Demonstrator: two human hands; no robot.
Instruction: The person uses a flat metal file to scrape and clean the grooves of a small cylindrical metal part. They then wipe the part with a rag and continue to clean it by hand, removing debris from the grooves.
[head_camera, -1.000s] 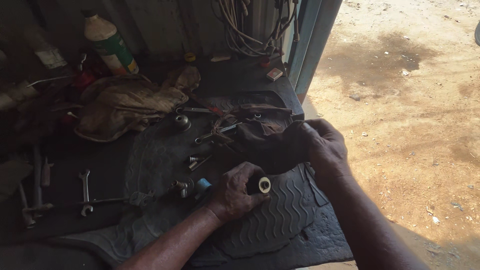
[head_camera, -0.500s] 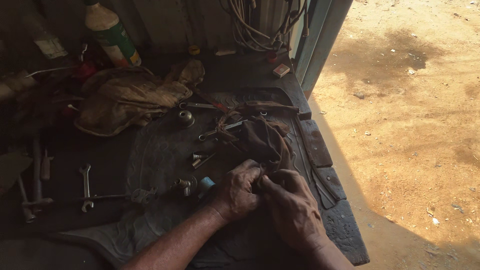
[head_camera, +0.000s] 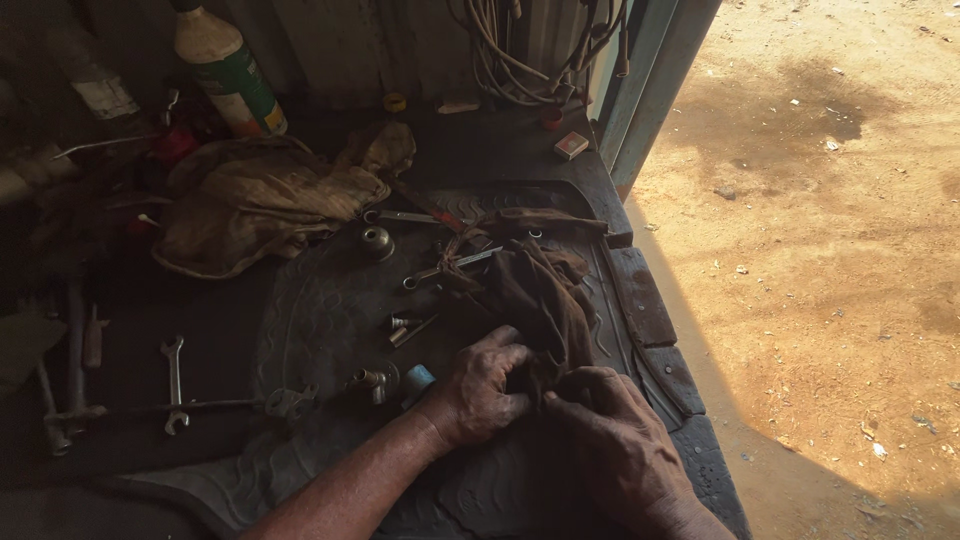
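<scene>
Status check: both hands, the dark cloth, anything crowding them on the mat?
Left hand and right hand both gripping the dark brown cloth. Cloth bunched on the black ribbed rubber mat. Small blue-tipped metal fitting beside left wrist; nothing blocking.

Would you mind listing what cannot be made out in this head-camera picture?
- Whatever the left hand and right hand grip: wrapped in the dark cloth.
- Top of the plastic bottle: cut off by the upper edge.
- Cables: upper ends beyond the frame.
- Tools at far left: lost in deep shadow.
</scene>
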